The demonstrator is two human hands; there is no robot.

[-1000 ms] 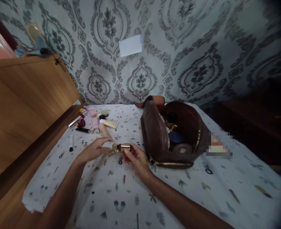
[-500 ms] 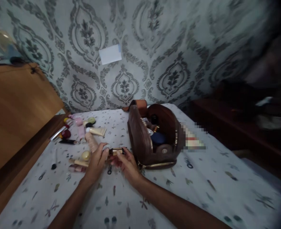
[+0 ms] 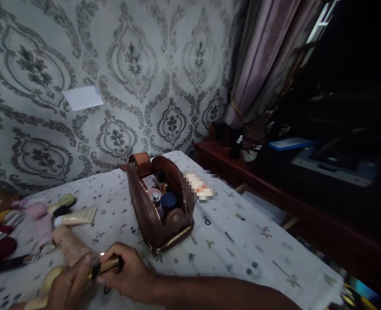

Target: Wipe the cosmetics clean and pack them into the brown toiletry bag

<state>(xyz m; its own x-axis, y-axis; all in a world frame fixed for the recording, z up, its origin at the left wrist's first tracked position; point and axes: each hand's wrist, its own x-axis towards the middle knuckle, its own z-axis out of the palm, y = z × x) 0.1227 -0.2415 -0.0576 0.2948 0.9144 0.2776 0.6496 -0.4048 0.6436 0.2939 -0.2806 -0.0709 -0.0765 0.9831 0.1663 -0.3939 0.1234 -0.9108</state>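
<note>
Now at lower left, gold tube (image 3: 111,264) still in the grip of left hand (image 3: 68,282) and right hand (image 3: 129,272)

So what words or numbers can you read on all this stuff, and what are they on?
None can be read.
Gold-and-black tube: no readable lettering.
Cream tube: too blurred to read.
Brown bag and the things in it: no readable label.
White paper on the wall: no writing shows.
Pixelated patch beside the bag: blocked out.
</note>
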